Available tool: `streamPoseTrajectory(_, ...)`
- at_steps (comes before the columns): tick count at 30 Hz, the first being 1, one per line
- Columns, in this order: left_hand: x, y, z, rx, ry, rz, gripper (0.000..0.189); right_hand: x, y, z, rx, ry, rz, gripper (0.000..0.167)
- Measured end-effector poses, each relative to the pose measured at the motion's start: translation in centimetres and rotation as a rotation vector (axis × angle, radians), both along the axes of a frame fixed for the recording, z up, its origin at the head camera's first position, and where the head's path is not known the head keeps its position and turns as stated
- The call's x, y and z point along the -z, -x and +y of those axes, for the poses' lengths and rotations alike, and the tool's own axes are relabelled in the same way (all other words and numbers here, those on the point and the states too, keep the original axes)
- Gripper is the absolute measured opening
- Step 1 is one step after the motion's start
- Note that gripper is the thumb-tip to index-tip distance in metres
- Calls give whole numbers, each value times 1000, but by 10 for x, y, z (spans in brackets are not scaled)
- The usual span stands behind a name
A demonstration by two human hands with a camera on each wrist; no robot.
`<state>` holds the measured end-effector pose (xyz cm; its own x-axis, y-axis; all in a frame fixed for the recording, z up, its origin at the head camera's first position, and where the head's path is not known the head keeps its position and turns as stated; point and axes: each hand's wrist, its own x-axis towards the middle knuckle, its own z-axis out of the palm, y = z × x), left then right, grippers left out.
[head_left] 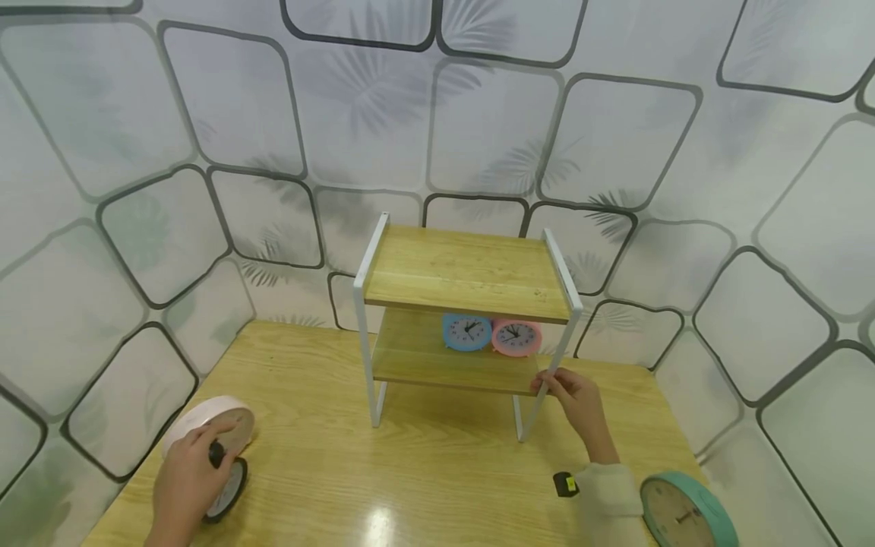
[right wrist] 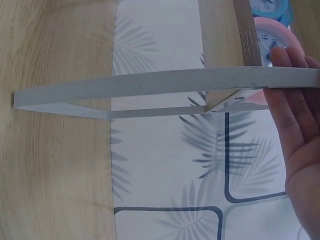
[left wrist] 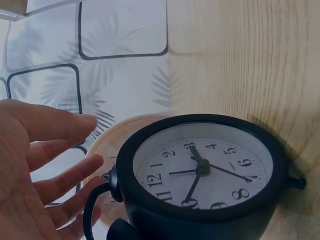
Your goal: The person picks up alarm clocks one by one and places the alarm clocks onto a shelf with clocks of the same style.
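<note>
My left hand (head_left: 187,475) is at the black alarm clock (head_left: 229,490) at the table's left. In the left wrist view, this hand (left wrist: 45,170) has its fingers apart beside the clock's handle (left wrist: 92,210), and the black clock (left wrist: 200,172) faces up at a tilt. Behind it is a pale pink round clock (head_left: 212,418). My right hand (head_left: 577,399) holds the right white post of a two-tier wooden shelf (head_left: 465,273). The right wrist view has these fingers (right wrist: 290,117) passing behind the post (right wrist: 165,82).
A blue clock (head_left: 467,333) and a pink clock (head_left: 516,337) stand side by side on the lower tier. A teal clock (head_left: 687,509) is at the table's right front. Patterned wall covering (head_left: 492,129) surrounds the wooden table (head_left: 424,471) at the back and sides.
</note>
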<state>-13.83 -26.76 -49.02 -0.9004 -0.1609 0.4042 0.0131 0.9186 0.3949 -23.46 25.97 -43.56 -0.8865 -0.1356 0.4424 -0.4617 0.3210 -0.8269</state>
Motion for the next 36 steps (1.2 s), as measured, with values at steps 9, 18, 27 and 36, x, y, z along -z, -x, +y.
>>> streamPoseTrajectory(9, -5, -2, -7, 36, -42, -201, 48, -7, -3, 0, 71, -115, -31, 8)
streamPoseTrajectory(18, -3, -1, -8, 67, -42, -162, 56, 3, 8, 8, 154, -296, 22, 6)
streamPoseTrajectory(27, -3, -1, -16, 86, -101, -236, 63, 17, 14, 14, 151, -246, 19, 5)
streamPoseTrajectory(36, 2, 0, -25, 96, -93, -393, 75, 18, 13, 13, 153, -212, 15, 9)
